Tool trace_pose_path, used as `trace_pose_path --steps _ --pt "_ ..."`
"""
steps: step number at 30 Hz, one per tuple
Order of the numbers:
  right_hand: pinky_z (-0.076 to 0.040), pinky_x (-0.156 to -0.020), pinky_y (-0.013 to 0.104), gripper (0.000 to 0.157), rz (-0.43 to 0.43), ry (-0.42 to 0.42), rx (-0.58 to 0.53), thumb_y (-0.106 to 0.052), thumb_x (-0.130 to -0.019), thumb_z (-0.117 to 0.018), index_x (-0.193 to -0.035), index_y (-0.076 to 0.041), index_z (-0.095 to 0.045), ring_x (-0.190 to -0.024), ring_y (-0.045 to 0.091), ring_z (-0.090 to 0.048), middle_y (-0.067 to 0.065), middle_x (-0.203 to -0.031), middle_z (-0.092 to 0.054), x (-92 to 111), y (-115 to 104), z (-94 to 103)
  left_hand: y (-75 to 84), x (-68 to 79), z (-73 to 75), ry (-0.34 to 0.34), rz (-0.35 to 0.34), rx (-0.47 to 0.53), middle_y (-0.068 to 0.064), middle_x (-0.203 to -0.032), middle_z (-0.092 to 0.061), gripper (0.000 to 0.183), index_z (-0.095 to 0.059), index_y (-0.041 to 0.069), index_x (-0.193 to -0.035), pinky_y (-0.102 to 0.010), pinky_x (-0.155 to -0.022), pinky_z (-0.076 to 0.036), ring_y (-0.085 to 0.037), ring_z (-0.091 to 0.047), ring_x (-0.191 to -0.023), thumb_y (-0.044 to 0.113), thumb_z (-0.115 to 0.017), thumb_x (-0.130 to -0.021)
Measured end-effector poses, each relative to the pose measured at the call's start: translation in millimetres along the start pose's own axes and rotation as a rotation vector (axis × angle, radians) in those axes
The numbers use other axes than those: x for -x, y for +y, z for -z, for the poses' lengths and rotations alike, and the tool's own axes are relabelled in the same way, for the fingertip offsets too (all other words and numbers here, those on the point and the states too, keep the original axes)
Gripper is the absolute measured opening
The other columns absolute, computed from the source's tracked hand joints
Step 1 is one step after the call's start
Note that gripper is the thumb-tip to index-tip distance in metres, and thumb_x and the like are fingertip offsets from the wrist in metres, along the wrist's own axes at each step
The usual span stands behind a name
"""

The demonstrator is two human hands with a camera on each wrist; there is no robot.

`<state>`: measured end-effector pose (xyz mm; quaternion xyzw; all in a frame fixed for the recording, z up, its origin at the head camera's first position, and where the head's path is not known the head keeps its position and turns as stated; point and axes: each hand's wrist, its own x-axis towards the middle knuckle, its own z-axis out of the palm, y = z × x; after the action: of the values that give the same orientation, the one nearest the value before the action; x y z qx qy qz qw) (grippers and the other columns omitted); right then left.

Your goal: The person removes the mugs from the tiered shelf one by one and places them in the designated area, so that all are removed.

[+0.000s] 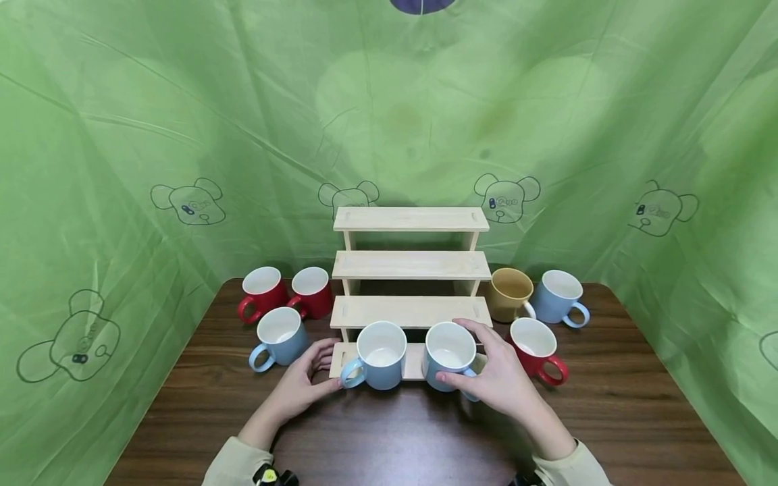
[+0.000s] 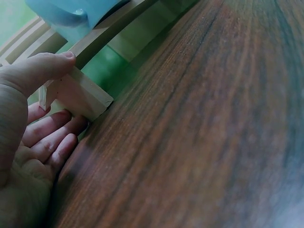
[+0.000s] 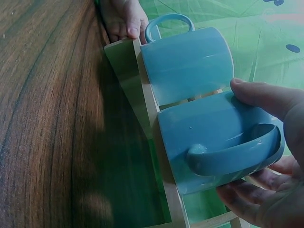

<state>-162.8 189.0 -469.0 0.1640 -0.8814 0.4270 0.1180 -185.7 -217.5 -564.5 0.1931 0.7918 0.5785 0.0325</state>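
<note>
A tiered wooden shelf rack [image 1: 413, 310] stands in the middle of the table, its lowest step toward me. My left hand [image 1: 304, 378] grips the left end of that step, thumb [image 2: 57, 65] on the board and fingers at the side panel. On the step sits a light blue mug [image 1: 384, 374], its handle toward the left hand. To its right is a second light blue mug [image 3: 209, 137], on the same step, handle to the right. My right hand [image 1: 498, 371] holds this mug between thumb and fingers. Both mugs are upright and look empty.
Left of the rack stand a red mug [image 1: 273, 297], another red mug [image 1: 317, 302] and a light blue mug [image 1: 292, 346]. On its right are a mustard mug [image 1: 504, 304], a light blue mug [image 1: 547, 307] and a red mug [image 1: 531, 363]. A green curtain [image 1: 261, 135] surrounds the table.
</note>
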Motion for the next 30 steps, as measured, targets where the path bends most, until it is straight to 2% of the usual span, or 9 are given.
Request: trace_pose_path --steps 6,14,21,30 --pt "-0.060 -0.098 0.056 0.093 -0.002 0.006 -0.004 -0.042 -0.068 -0.107 -0.147 -0.020 -0.064 -0.121 0.018 -0.066 -0.005 -0.133 -0.071 0.3 -0.8 -0.4 -1.0 0.4 0.4 0.001 -0.010 0.004 -0.016 -0.144 -0.066 0.076 -0.050 0.005 -0.155 -0.025 -0.108 -0.053 -0.035 -0.065 -0.130 0.010 -0.090 -0.091" --pt "-0.061 -0.098 0.049 0.093 -0.005 0.010 -0.001 -0.042 -0.067 -0.107 -0.147 -0.020 -0.065 -0.120 0.016 -0.067 -0.006 -0.133 -0.071 0.3 -0.8 -0.5 -0.9 0.3 0.2 0.003 -0.013 0.007 -0.016 -0.145 -0.065 0.076 -0.050 0.006 -0.156 -0.024 -0.108 -0.053 -0.026 -0.066 -0.130 0.011 -0.090 -0.091" --pt "-0.061 -0.098 0.048 0.094 -0.010 0.008 -0.009 -0.041 -0.067 -0.108 -0.147 -0.016 -0.065 -0.120 0.017 -0.067 -0.005 -0.133 -0.071 0.1 -1.6 -0.4 1.5 0.8 0.1 0.000 -0.013 0.010 -0.017 -0.145 -0.065 0.077 -0.049 0.003 -0.156 -0.023 -0.108 -0.052 -0.029 -0.066 -0.130 0.010 -0.090 -0.091" --pt "-0.061 -0.098 0.047 0.093 -0.018 0.013 -0.017 -0.043 -0.066 -0.108 -0.146 -0.017 -0.066 -0.119 0.015 -0.067 -0.007 -0.131 -0.072 -0.2 -2.4 -0.1 1.6 0.9 0.0 0.002 -0.009 0.008 -0.016 -0.145 -0.065 0.076 -0.050 0.004 -0.156 -0.024 -0.108 -0.053 -0.029 -0.065 -0.130 0.011 -0.090 -0.092"
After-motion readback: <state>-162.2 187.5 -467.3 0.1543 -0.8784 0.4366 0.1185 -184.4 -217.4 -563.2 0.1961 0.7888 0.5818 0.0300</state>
